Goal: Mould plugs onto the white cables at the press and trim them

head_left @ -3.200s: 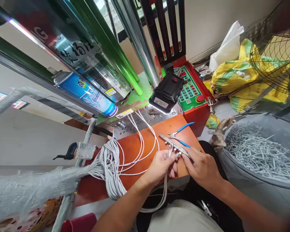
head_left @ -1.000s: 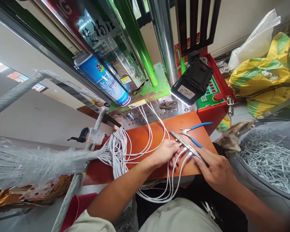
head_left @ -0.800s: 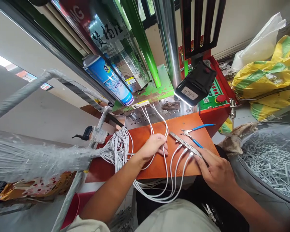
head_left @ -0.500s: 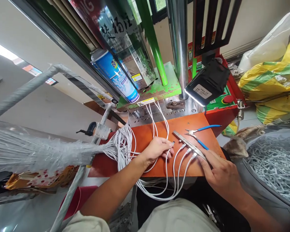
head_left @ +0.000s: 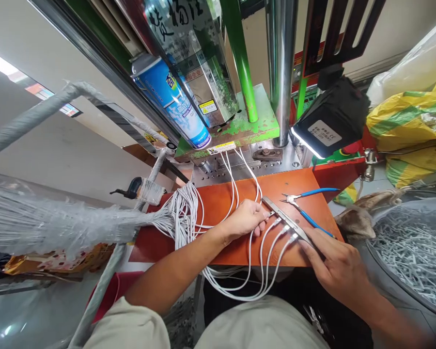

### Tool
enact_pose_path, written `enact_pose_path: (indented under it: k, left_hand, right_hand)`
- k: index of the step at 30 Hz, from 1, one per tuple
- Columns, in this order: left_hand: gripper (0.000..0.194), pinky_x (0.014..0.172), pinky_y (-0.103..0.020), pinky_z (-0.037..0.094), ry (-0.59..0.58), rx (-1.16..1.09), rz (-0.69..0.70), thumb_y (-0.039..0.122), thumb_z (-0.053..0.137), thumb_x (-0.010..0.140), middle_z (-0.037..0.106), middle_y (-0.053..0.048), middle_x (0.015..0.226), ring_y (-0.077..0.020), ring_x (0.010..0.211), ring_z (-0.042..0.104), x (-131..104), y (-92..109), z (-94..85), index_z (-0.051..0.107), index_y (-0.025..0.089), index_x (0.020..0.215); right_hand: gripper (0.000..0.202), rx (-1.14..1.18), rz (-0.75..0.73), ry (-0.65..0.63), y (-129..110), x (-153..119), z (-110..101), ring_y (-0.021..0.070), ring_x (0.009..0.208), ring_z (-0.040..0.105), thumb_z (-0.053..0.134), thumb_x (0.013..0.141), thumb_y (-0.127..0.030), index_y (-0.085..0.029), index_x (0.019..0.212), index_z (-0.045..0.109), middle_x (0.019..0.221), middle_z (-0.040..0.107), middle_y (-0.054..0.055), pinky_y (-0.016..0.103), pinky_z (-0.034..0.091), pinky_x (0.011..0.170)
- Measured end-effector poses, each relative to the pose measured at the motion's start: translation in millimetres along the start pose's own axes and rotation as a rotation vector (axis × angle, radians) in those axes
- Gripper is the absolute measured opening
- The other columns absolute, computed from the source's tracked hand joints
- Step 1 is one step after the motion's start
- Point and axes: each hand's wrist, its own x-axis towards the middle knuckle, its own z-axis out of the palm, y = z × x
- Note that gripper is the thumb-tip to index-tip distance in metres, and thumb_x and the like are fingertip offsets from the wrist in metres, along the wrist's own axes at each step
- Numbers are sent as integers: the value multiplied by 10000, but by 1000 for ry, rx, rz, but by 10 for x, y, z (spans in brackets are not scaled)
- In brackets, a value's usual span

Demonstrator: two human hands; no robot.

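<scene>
My left hand point(head_left: 247, 219) pinches the connector end of a white cable at the upper left end of a metal bar point(head_left: 285, 218). Three other white cables point(head_left: 262, 252) have their connectors seated along the near side of this bar. My right hand point(head_left: 334, 259) grips the lower right end of the bar, fingers closed round it. Beyond the bar, pliers with blue handles point(head_left: 314, 220) lie spread on the orange board point(head_left: 218, 208). A thick bunch of white cables point(head_left: 185, 215) rests on the board's left part.
Behind the board stands a press with a green plate point(head_left: 257, 121); a blue spray can point(head_left: 174, 104) is beside it. A black lamp point(head_left: 330, 116) hangs at the right, above a bin of white scraps point(head_left: 414, 247). A wrapped frame point(head_left: 111, 276) stands left.
My left hand has moved right, bringing the cable end from a small gap away up to the bar. My right hand keeps its grip. The camera view has shifted slightly.
</scene>
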Motion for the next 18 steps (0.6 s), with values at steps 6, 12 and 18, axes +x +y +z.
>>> enact_pose_path:
  k: [6,12,18]
  left_hand:
    - [322,397,-176,353,131,-59,-46,193,559,962,614,-18,525,-70,354,485,13,-11,192,619,136,650]
    - [390,452,-236,404,80,45,-6,218,547,979,592,-18,500,-123,391,532,-29,73,128,588,176,593]
    - [406,561,-257,452,413,255,384,453,665,969,621,-24,604,-147,556,581,-239,310,-757,636,194,658]
  right_hand:
    - [321,57,-80,-68,73,47,-82,207,1104,740,519,1065,-238,-181,1369,605,1311,725,97,295,572,919]
    - [354,12,-178,-135,126,48,-91,185,1026,739,518,1075,-261,-167,1413,570,1253,734,97,297,550,909]
    - [422,-206,-177,-151,63,471,-104,315,1090,670,488,1053,-430,-216,1398,605,1304,675,140,471,526,904]
